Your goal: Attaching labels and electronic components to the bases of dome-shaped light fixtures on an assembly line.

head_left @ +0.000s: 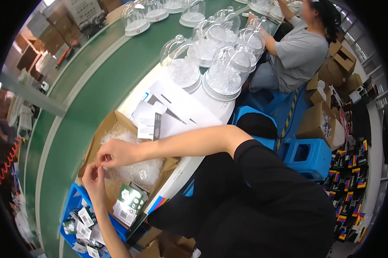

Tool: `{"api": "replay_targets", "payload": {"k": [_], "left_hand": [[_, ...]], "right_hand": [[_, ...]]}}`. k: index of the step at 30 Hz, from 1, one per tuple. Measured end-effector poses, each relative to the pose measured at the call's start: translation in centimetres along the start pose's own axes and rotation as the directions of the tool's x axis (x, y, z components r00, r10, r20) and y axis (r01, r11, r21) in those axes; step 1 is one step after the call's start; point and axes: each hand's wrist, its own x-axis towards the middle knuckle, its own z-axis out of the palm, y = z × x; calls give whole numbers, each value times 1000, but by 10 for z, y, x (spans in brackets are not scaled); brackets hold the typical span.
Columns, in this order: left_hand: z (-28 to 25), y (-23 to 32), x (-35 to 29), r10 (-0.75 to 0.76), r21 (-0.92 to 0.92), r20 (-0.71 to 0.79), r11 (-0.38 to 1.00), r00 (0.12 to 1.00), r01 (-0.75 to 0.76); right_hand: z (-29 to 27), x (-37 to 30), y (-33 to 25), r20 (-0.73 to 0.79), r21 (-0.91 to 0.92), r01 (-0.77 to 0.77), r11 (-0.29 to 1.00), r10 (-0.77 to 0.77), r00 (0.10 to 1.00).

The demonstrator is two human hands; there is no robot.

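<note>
The left hand (93,178) and right hand (116,153) are pinching narrowly, fingertips nearly meeting; whether they are holding anything is too small to tell. Clear plastic pieces (145,172) are lying in a cardboard box (93,149) beside them, the right hand and forearm hiding some. The lower edge is cutting off a blue bin (75,195).

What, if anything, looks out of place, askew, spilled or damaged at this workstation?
Nothing plainly looks spilled or damaged. Untidy, though: small packs lie jumbled at different angles in the blue basket, clear plastic sits crumpled in the open carton, and the white sheets overlap askew.
</note>
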Motion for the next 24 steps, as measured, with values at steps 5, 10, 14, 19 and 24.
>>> {"api": "replay_targets", "payload": {"k": [5, 10, 14, 19, 24], "left_hand": [[3, 1, 2, 22, 35, 6, 999, 1000, -22], [9, 9, 4, 45, -4, -27, 999, 999, -45], [1, 13, 1, 90, 39, -71, 995, 993, -88], [-3, 9, 2, 89, 67, -142, 995, 986, -80], [-10, 17, 8, 142, 119, -265, 986, 954, -114]], "right_hand": [[-6, -3, -2, 5, -51, 3, 999, -2, 1000], [-5, -3, -5, -51, 18, -35, 999, 35, 998], [4, 2, -6, -56, 53, -27, 998, 30, 998], [5, 5, 2, -47, -1, -47, 999, 47, 998], [-1, 3, 5, -61, -14, -28, 1000, 27, 998]]}}
